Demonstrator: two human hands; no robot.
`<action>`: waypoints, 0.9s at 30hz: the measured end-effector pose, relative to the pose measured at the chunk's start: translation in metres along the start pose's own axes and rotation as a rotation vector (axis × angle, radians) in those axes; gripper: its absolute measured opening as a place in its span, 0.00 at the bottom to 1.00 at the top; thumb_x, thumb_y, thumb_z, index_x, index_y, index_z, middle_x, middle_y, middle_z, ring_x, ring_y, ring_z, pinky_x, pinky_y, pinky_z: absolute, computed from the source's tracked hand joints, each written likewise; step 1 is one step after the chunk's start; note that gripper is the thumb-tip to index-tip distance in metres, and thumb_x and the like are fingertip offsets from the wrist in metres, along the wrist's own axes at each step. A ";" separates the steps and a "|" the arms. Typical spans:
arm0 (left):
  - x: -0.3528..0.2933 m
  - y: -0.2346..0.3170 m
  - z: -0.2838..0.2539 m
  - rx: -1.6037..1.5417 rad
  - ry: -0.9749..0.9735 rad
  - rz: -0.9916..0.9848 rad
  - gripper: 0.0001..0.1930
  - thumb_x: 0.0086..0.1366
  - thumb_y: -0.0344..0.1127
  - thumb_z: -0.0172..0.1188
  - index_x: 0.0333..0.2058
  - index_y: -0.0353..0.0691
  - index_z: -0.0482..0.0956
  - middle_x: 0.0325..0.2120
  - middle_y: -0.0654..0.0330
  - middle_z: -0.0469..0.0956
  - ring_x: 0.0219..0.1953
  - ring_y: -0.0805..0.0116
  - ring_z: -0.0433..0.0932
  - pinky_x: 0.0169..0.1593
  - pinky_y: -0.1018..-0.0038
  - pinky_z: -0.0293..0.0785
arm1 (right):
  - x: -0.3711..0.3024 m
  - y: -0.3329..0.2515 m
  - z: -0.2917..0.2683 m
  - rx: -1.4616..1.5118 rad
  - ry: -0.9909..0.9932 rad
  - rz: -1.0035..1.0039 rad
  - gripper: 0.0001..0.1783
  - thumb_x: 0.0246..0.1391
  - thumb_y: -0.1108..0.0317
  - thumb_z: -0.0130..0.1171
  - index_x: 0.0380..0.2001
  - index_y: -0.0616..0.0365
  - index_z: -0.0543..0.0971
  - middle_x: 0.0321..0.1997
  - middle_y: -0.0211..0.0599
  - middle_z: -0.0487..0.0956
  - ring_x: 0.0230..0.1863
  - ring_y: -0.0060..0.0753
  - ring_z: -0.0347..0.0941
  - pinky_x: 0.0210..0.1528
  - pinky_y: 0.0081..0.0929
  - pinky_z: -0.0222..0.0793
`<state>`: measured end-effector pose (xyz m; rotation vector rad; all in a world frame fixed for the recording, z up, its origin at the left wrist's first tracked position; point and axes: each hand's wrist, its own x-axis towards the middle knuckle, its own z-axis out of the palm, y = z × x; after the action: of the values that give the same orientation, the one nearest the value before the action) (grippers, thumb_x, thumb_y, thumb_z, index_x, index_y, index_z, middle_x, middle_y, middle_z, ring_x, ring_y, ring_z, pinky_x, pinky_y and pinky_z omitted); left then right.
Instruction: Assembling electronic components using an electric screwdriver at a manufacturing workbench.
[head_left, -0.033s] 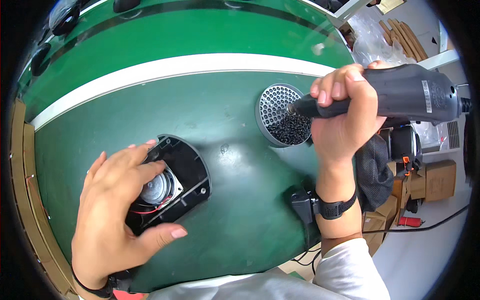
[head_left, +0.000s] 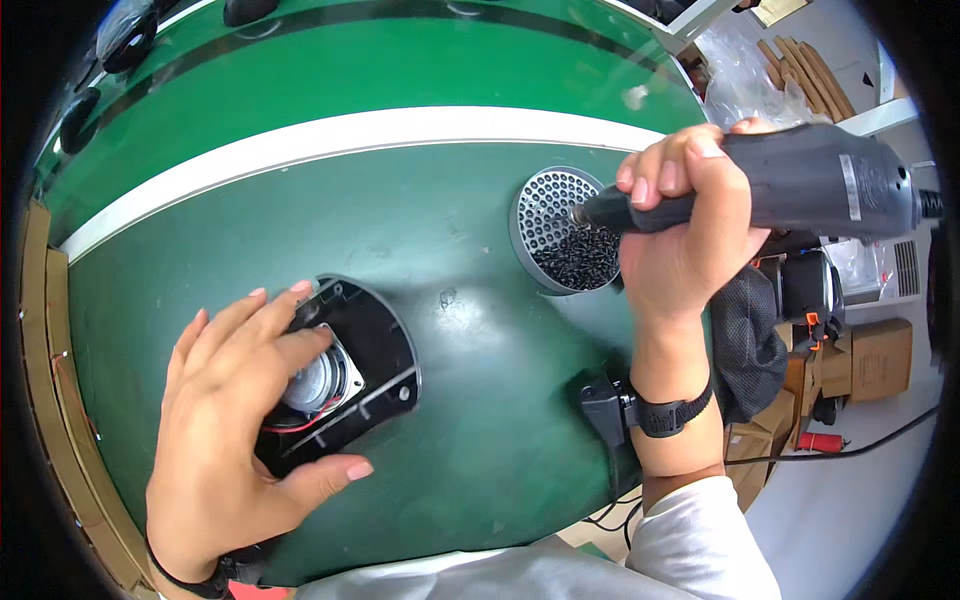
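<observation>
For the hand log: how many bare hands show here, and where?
2. The left hand lies on the black speaker housing; the right hand grips the electric screwdriver over the screw dish.

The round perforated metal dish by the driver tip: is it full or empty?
Partly full. The round perforated metal dish holds a heap of small black screws on its near side; the far side shows bare perforated bottom.

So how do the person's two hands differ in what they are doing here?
The left hand lies spread and flat on the black oval speaker housing, fingers open; the right hand is clenched around a dark electric screwdriver.
The left hand sits low on the green table; the right is raised, the driver's tip over the perforated dish of black screws.
Only the right wrist wears a black strap with a box on it.
Both are bare.
</observation>
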<state>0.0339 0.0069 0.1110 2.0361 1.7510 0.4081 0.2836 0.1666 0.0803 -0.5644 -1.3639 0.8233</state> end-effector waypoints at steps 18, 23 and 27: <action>-0.009 -0.014 0.026 -0.070 0.179 0.096 0.34 0.36 0.30 0.73 0.48 0.35 0.75 0.48 0.46 0.76 0.50 0.42 0.73 0.56 0.54 0.68 | 0.001 0.011 0.003 -0.001 -0.002 0.018 0.14 0.58 0.73 0.52 0.48 0.54 0.68 0.22 0.31 0.67 0.20 0.26 0.64 0.28 0.31 0.68; -0.009 -0.012 0.026 -0.084 0.172 0.105 0.33 0.36 0.29 0.73 0.48 0.35 0.76 0.49 0.46 0.77 0.49 0.42 0.73 0.55 0.54 0.69 | 0.004 0.013 -0.001 0.021 -0.015 0.034 0.13 0.59 0.73 0.52 0.47 0.55 0.68 0.22 0.31 0.67 0.19 0.26 0.64 0.28 0.31 0.68; -0.012 -0.009 0.030 -0.089 0.203 0.081 0.34 0.35 0.28 0.73 0.48 0.35 0.77 0.50 0.46 0.77 0.50 0.42 0.73 0.55 0.54 0.69 | 0.005 0.015 0.003 0.035 0.008 0.011 0.10 0.58 0.76 0.53 0.43 0.57 0.68 0.21 0.32 0.69 0.17 0.26 0.65 0.25 0.31 0.69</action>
<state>0.0387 -0.0078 0.0814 2.0684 1.7339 0.7283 0.2780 0.1794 0.0721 -0.5482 -1.3380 0.8516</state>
